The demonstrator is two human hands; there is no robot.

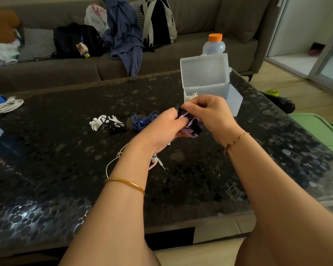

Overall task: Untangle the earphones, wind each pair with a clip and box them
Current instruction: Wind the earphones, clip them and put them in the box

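Observation:
Above the middle of the dark table, my left hand (166, 129) holds a bundle of lilac earphones (190, 129) wound on a black clip (197, 127). My right hand (208, 112) pinches the top of that bundle from the right. A tangled blue pair (142, 120) lies on the table just left of my hands. White and pink earphones (156, 161) trail under my left wrist. Further left lie white clips (99, 121) and a black clip (112, 129). The clear plastic box (233, 98) stands open behind my hands, with something white (191, 96) inside.
A bottle with an orange cap (213, 45) stands behind the box. A coiled white cable (7, 105) lies at the table's left edge. A sofa with bags and clothes (123, 35) runs along the back. A green bin (323, 131) sits right of the table.

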